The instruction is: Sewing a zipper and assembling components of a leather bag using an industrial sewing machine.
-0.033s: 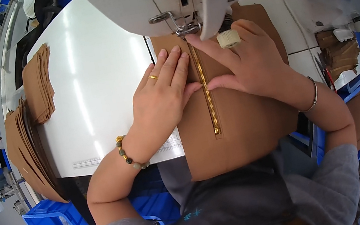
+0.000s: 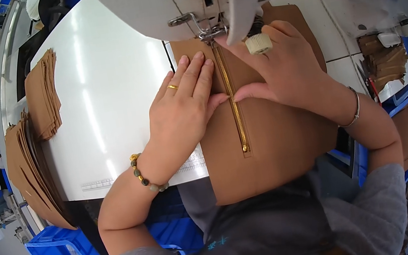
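Zipper (image 2: pixel 239 121) lies along the brown panel (image 2: pixel 267 143), its far end at the presser foot (image 2: pixel 212 34). Left hand (image 2: pixel 178 102) rests flat, fingers extended; right hand (image 2: pixel 289 71) spreads thumb and index, gripping nothing visible, probably for keeping the panel smooth. Zipper's long axis points away from the person, slightly leftward.
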`<state>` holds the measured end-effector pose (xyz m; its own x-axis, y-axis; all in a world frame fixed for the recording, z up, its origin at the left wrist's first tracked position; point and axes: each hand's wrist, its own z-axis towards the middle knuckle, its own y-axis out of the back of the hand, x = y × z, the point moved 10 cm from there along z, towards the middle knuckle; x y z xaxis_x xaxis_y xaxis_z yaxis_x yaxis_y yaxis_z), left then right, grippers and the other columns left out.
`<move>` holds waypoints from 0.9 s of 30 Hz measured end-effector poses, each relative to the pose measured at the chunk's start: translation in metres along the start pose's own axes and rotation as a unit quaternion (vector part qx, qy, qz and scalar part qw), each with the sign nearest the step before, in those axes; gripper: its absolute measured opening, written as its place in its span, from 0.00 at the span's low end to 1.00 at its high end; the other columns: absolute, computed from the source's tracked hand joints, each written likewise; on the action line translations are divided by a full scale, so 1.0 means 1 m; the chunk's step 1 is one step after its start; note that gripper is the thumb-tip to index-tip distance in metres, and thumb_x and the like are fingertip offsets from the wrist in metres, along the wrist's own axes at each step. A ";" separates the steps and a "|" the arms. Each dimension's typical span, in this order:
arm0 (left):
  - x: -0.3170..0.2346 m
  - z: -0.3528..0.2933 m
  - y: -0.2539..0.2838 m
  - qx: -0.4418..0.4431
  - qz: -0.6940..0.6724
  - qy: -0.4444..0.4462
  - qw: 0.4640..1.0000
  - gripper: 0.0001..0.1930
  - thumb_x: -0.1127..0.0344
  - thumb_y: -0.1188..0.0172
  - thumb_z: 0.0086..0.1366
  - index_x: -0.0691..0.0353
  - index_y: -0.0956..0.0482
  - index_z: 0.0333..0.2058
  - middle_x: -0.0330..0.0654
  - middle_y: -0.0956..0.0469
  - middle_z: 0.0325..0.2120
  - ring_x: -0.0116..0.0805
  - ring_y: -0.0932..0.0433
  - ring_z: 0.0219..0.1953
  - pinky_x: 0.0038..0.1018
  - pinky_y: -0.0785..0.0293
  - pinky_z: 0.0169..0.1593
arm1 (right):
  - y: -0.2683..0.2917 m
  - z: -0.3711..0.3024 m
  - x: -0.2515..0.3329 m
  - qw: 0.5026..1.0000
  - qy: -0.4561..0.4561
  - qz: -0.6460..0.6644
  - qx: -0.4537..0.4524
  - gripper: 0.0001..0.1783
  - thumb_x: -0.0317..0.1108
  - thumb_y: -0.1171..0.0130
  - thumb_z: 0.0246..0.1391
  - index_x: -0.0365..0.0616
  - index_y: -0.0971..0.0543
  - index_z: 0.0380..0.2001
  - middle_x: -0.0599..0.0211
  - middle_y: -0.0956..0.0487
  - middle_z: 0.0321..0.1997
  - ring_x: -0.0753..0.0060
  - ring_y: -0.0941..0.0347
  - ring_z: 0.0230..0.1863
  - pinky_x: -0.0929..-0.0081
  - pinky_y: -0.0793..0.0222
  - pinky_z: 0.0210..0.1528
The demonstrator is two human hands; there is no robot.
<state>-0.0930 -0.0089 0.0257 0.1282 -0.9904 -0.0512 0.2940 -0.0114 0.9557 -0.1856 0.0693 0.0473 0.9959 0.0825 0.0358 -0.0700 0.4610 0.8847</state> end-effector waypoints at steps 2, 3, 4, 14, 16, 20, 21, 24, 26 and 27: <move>0.000 0.000 0.001 0.001 0.004 0.001 1.000 0.32 0.54 0.30 0.61 0.63 0.23 0.61 0.45 0.23 0.63 0.47 0.25 0.66 0.38 0.26 0.65 | -0.012 -0.001 -0.013 0.994 -0.070 -0.030 0.073 0.36 0.65 0.30 0.43 0.49 0.16 0.47 0.67 0.23 0.41 0.64 0.26 0.43 0.57 0.32 0.54; 0.000 0.000 0.001 0.002 0.008 -0.001 1.000 0.32 0.53 0.30 0.61 0.62 0.23 0.61 0.45 0.23 0.62 0.47 0.25 0.66 0.37 0.25 0.65 | -0.012 0.000 -0.013 0.995 -0.069 -0.029 0.073 0.36 0.65 0.30 0.43 0.49 0.16 0.47 0.67 0.23 0.41 0.64 0.26 0.43 0.57 0.32 0.54; 0.000 0.000 0.001 0.002 0.008 -0.001 1.000 0.32 0.53 0.30 0.61 0.62 0.23 0.61 0.45 0.23 0.62 0.47 0.25 0.66 0.37 0.25 0.65 | -0.012 0.002 -0.012 0.995 -0.058 -0.031 0.069 0.36 0.66 0.30 0.42 0.49 0.16 0.46 0.66 0.23 0.41 0.63 0.26 0.43 0.57 0.32 0.55; 0.006 -0.003 0.001 -0.021 -0.143 0.028 0.989 0.38 0.53 0.25 0.55 0.66 0.23 0.61 0.49 0.24 0.63 0.53 0.27 0.67 0.40 0.23 0.64 | -0.012 -0.005 0.004 0.997 -0.008 0.066 0.046 0.50 0.68 0.32 0.43 0.39 0.21 0.59 0.56 0.21 0.55 0.52 0.29 0.64 0.51 0.37 0.70; 0.003 -0.002 0.001 -0.019 -0.129 0.021 0.991 0.38 0.53 0.25 0.54 0.66 0.23 0.61 0.50 0.24 0.63 0.53 0.27 0.67 0.40 0.23 0.64 | -0.013 -0.006 0.004 0.997 -0.008 0.060 0.052 0.49 0.68 0.32 0.43 0.39 0.21 0.59 0.57 0.21 0.54 0.52 0.29 0.64 0.51 0.36 0.70; -0.002 0.001 0.001 -0.007 -0.109 0.009 0.994 0.38 0.53 0.26 0.55 0.68 0.23 0.61 0.49 0.24 0.63 0.53 0.27 0.67 0.41 0.24 0.64 | -0.014 -0.005 0.003 0.996 -0.015 0.057 0.066 0.49 0.67 0.31 0.43 0.38 0.21 0.60 0.57 0.20 0.54 0.53 0.28 0.65 0.51 0.36 0.71; -0.002 0.001 0.001 -0.001 -0.101 0.007 0.995 0.38 0.53 0.26 0.55 0.68 0.23 0.61 0.49 0.24 0.63 0.53 0.27 0.67 0.41 0.24 0.64 | -0.013 -0.004 0.003 0.996 -0.016 0.061 0.062 0.49 0.67 0.31 0.43 0.38 0.21 0.60 0.57 0.20 0.54 0.53 0.28 0.65 0.51 0.36 0.71; -0.004 0.002 0.001 0.006 -0.090 -0.007 0.996 0.38 0.52 0.27 0.56 0.68 0.23 0.61 0.48 0.23 0.63 0.52 0.27 0.66 0.40 0.24 0.64 | -0.013 -0.004 0.004 0.996 -0.012 0.057 0.062 0.49 0.67 0.31 0.43 0.38 0.22 0.60 0.58 0.20 0.53 0.54 0.27 0.63 0.51 0.37 0.71; -0.004 0.003 0.002 0.005 -0.088 -0.006 0.996 0.38 0.51 0.27 0.56 0.68 0.23 0.61 0.48 0.23 0.63 0.52 0.26 0.66 0.39 0.24 0.64 | -0.017 -0.006 0.002 0.995 -0.021 0.062 0.077 0.49 0.66 0.31 0.43 0.38 0.22 0.60 0.59 0.20 0.52 0.55 0.27 0.62 0.51 0.37 0.72; -0.004 0.003 0.002 0.004 -0.085 -0.006 0.996 0.38 0.51 0.27 0.56 0.68 0.23 0.61 0.47 0.23 0.63 0.52 0.26 0.66 0.39 0.24 0.64 | -0.017 -0.006 0.003 0.995 -0.017 0.064 0.073 0.49 0.66 0.31 0.43 0.38 0.22 0.60 0.59 0.20 0.52 0.55 0.27 0.62 0.51 0.37 0.72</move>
<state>-0.0956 -0.0056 0.0290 0.0660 -0.9758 -0.2087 0.3029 -0.1797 0.9359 -0.1821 0.0673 0.0299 0.9810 0.1006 0.1659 -0.1896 0.3149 0.9300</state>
